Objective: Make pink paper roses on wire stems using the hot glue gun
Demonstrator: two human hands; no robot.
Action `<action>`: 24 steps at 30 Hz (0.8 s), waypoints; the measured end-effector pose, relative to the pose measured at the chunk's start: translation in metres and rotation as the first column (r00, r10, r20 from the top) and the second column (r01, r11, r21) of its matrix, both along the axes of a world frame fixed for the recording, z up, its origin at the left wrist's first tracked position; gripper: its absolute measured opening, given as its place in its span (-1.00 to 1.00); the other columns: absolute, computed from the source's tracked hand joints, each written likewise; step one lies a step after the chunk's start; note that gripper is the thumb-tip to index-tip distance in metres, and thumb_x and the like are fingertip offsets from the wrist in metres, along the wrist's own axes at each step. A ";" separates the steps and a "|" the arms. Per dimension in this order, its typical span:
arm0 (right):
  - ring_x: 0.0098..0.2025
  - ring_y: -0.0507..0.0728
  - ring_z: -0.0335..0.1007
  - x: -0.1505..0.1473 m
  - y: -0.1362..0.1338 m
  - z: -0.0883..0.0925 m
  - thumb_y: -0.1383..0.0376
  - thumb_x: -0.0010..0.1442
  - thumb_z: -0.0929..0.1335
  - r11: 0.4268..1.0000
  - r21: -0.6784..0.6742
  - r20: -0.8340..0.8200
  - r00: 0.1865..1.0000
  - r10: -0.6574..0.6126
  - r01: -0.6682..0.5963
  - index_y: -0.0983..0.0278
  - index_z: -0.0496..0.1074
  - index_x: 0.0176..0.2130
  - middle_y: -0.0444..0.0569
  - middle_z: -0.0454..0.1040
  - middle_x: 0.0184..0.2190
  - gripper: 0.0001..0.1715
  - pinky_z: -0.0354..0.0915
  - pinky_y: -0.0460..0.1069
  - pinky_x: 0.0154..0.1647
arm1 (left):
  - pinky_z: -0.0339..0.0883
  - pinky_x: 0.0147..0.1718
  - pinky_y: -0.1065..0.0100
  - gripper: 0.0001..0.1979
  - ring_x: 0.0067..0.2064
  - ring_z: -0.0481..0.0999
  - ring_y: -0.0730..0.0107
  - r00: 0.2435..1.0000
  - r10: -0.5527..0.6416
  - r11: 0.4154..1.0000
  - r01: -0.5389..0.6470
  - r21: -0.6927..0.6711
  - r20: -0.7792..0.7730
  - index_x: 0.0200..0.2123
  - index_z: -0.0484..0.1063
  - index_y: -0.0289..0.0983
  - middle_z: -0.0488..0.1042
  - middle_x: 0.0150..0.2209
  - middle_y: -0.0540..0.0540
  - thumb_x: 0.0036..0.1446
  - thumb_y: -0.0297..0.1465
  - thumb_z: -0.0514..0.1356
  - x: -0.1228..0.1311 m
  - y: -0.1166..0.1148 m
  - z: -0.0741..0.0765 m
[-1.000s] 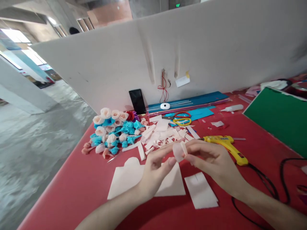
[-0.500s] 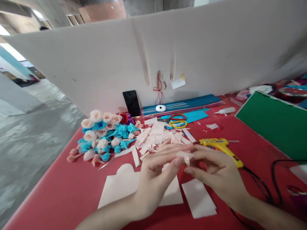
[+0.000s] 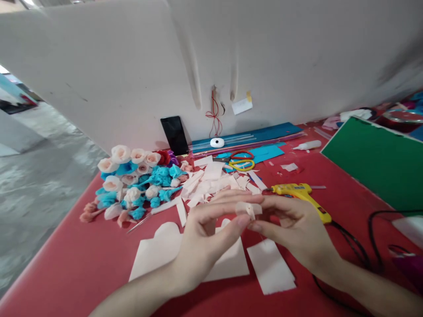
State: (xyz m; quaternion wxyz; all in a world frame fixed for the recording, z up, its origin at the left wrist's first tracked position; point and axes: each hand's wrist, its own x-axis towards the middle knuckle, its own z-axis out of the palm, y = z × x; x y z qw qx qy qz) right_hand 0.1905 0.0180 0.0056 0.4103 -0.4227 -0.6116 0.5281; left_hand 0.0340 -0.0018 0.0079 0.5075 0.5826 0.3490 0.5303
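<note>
Between my two hands is a small pale paper flower piece, its strip curled around a tight centre. My left hand pinches it from the left with thumb and fingers. From the right, my right hand holds it with bent fingers, thumb just below. Under the hands lie cut pale paper sheets with a rounded top edge, and a smaller stack of pale paper rectangles. Beyond the fingers is a heap of pale paper scraps. My fingers partly hide both sheets and scraps.
Finished paper flowers in peach and blue pile up at left. A yellow glue gun with a black cable lies right of the hands. Scissors, a phone, a glue bottle and a green board stand farther back.
The view has shifted slightly, tilting downward. Both hands stay together on the paper piece, which has turned so that its strip spreads out more to both sides.
</note>
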 end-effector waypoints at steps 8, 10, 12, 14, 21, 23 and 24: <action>-0.57 -0.03 0.19 0.002 -0.001 0.002 0.20 -0.12 0.46 1.000 -0.018 0.038 0.999 0.002 -0.001 0.25 0.47 -0.53 -0.14 0.35 -0.63 -0.82 0.12 -0.15 -0.64 | 0.24 0.04 0.39 -0.87 -0.05 0.44 0.41 0.986 0.026 0.993 -0.007 0.115 -0.163 -0.36 0.57 -0.13 0.57 -0.20 0.04 0.02 -0.48 0.27 -0.004 0.006 0.006; -0.55 -0.03 0.21 0.001 -0.001 0.003 0.21 -0.11 0.46 1.000 -0.001 0.033 0.999 0.012 -0.012 0.25 0.48 -0.53 -0.14 0.37 -0.62 -0.84 0.16 -0.15 -0.60 | 0.25 0.01 0.40 -0.87 -0.06 0.44 0.42 0.982 0.030 0.993 -0.008 0.114 -0.188 -0.37 0.57 -0.12 0.55 -0.19 0.05 0.03 -0.47 0.26 -0.005 0.007 0.006; -0.53 -0.02 0.24 0.001 -0.001 0.004 0.22 -0.09 0.46 0.999 0.021 0.022 0.999 0.030 -0.030 0.24 0.49 -0.50 -0.14 0.41 -0.58 -0.86 0.19 -0.15 -0.57 | 0.25 -0.01 0.38 -0.87 -0.06 0.43 0.40 0.978 0.024 0.995 -0.003 0.099 -0.209 -0.39 0.57 -0.11 0.53 -0.17 0.04 0.05 -0.45 0.24 -0.006 0.007 0.006; -0.51 -0.02 0.26 0.002 0.000 0.005 0.24 -0.08 0.45 0.999 0.037 0.015 0.999 0.039 -0.039 0.24 0.49 -0.48 -0.14 0.44 -0.56 -0.88 0.22 -0.15 -0.53 | 0.25 -0.01 0.36 -0.88 -0.05 0.42 0.36 0.973 0.013 0.997 0.005 0.080 -0.232 -0.40 0.57 -0.12 0.52 -0.15 0.02 0.06 -0.44 0.23 -0.007 0.007 0.008; -0.49 0.01 0.32 0.004 -0.002 0.001 0.26 0.02 0.39 0.990 0.109 0.104 0.992 0.075 -0.087 0.24 0.50 -0.46 -0.13 0.44 -0.55 -0.90 0.23 -0.13 -0.52 | 0.29 -0.03 0.28 -0.88 -0.08 0.44 0.29 0.977 0.013 0.999 -0.006 0.031 -0.214 -0.43 0.57 -0.18 0.52 -0.17 -0.05 0.08 -0.41 0.21 -0.009 0.008 0.010; -0.47 0.00 0.33 0.004 -0.001 0.001 0.27 0.06 0.37 0.988 0.128 0.104 0.992 0.070 -0.083 0.24 0.50 -0.46 -0.13 0.45 -0.55 -0.87 0.24 -0.14 -0.50 | 0.27 0.00 0.24 -0.88 -0.09 0.45 0.27 0.982 -0.004 1.000 0.004 0.001 -0.190 -0.42 0.57 -0.19 0.52 -0.17 -0.06 0.08 -0.40 0.21 -0.008 0.008 0.009; -0.47 0.00 0.33 0.004 -0.001 0.001 0.26 0.07 0.36 0.989 0.130 0.099 0.993 0.064 -0.076 0.24 0.50 -0.47 -0.14 0.46 -0.55 -0.85 0.23 -0.15 -0.51 | 0.26 0.01 0.22 -0.88 -0.08 0.46 0.24 0.986 -0.011 1.000 0.010 -0.010 -0.169 -0.39 0.57 -0.19 0.53 -0.16 -0.06 0.09 -0.39 0.20 -0.008 0.008 0.008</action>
